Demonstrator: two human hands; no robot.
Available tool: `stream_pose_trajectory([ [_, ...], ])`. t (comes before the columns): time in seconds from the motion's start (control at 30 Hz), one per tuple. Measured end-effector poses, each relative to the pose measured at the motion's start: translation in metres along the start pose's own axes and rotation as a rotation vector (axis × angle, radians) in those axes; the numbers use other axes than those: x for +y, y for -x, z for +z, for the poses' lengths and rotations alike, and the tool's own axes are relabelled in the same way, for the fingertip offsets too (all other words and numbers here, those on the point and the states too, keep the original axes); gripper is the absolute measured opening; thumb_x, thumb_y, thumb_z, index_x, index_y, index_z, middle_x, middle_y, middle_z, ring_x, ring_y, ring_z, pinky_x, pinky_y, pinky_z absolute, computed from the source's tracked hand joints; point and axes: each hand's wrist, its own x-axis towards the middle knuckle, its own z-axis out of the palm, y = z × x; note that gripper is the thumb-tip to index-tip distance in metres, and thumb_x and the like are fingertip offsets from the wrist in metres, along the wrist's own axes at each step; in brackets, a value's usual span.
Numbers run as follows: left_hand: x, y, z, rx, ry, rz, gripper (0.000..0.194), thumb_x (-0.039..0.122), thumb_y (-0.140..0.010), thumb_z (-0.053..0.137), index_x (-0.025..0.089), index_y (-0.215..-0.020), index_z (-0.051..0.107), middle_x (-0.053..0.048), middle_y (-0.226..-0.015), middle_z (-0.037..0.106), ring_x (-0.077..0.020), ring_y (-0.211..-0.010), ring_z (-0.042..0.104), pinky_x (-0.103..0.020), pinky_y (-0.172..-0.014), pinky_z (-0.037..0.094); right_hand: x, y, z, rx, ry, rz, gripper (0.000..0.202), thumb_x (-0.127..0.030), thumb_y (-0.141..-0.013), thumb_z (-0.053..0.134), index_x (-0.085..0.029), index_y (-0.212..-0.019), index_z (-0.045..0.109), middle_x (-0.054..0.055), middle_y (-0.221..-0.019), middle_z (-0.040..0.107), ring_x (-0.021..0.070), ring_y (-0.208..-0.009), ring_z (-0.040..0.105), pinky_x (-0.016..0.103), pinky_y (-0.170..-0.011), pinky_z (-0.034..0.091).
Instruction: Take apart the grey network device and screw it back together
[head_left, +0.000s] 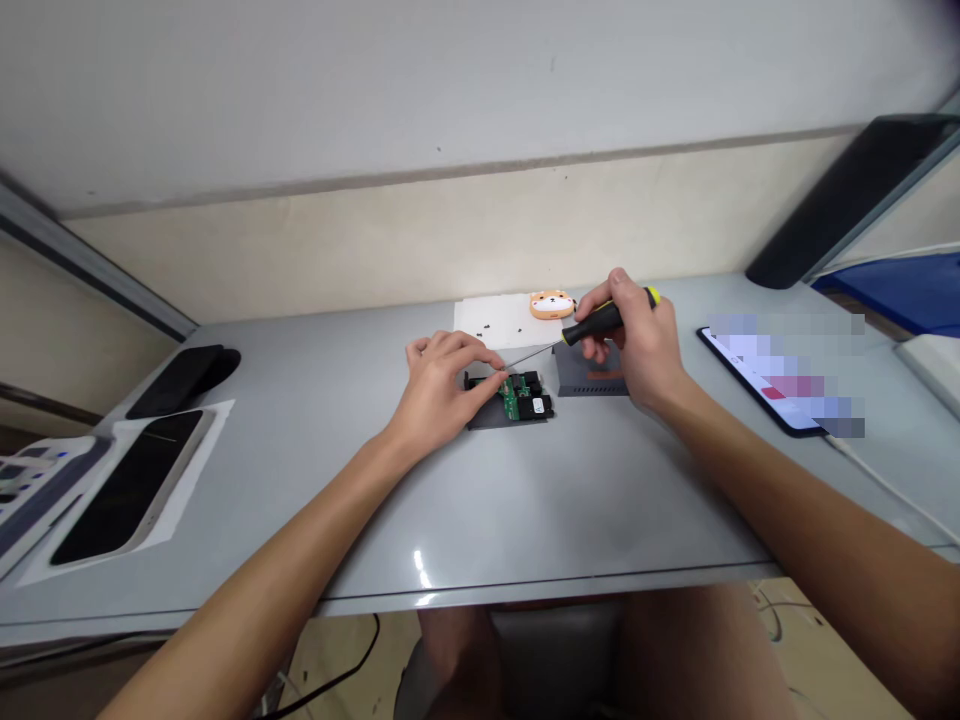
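Observation:
My right hand (pixel 637 340) is closed round the black and yellow handle of a screwdriver (pixel 596 322). The thin shaft slants down to the left, and its tip ends at the fingertips of my left hand (pixel 442 385). There the thumb and forefinger pinch around the tip; whether a small part is between them is hidden. Under and beside these fingers lies a green circuit board (pixel 511 398) with black connectors, on a dark base plate (pixel 495 422). A dark grey vented metal cover (pixel 589 375) rests just right of the board, partly behind my right hand.
Behind the board, several small dark screws (pixel 486 327) lie on a white sheet (pixel 499 312) beside an orange animal-faced case (pixel 551 304). A lit phone (pixel 765 385) with a cable is at right, another dark phone (pixel 131 485) at left. A black cylinder (pixel 832 200) stands back right.

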Motion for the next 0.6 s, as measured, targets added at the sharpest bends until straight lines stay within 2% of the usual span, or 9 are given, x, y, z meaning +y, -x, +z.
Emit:
stream_pose_trajectory([
  [0.23,-0.0016,0.0007,0.0008,0.016,-0.032,0.037,0.009,0.032,-0.101,0.069,0.029,-0.099,0.077,-0.002,-0.104,0.073,-0.0256,-0.107,0.062,-0.050,-0.111,0.034,0.0010,-0.0007,-0.0002,-0.004,0.042,-0.032,0.065,-0.086,-0.092,0.050,-0.024,-0.077,0.064,0.000,-0.054,0.056,0.0137,-0.046,0.052,0.028,-0.043,0.040],
  [0.43,-0.0015,0.0008,0.0003,-0.001,-0.014,0.050,0.017,0.036,-0.103,0.064,0.027,-0.102,0.078,-0.004,-0.106,0.074,-0.0269,-0.110,0.063,-0.051,-0.113,0.033,-0.0014,-0.0011,0.0056,0.061,-0.012,-0.055,0.057,-0.084,-0.086,0.063,-0.027,-0.087,0.058,-0.004,-0.056,0.058,0.0117,-0.043,0.050,0.026,-0.039,0.034],
  [0.5,0.0001,0.0010,-0.0009,-0.064,0.012,0.036,0.023,0.041,-0.102,0.064,0.028,-0.116,0.076,-0.005,-0.117,0.075,-0.0287,-0.120,0.062,-0.051,-0.116,0.032,-0.0001,-0.0029,0.0063,0.084,-0.051,-0.104,0.057,-0.084,-0.086,0.063,-0.027,-0.085,0.054,-0.004,-0.057,0.058,0.0110,-0.043,0.050,0.026,-0.040,0.035],
  [0.6,0.0024,0.0021,-0.0014,-0.214,0.072,0.042,0.051,0.049,-0.098,0.067,0.029,-0.144,0.061,-0.008,-0.143,0.069,-0.0323,-0.136,0.058,-0.054,-0.122,0.028,0.0043,-0.0076,0.0051,0.125,-0.094,-0.212,0.058,-0.083,-0.088,0.061,-0.027,-0.082,0.051,-0.005,-0.058,0.053,0.0102,-0.044,0.051,0.027,-0.042,0.036],
])
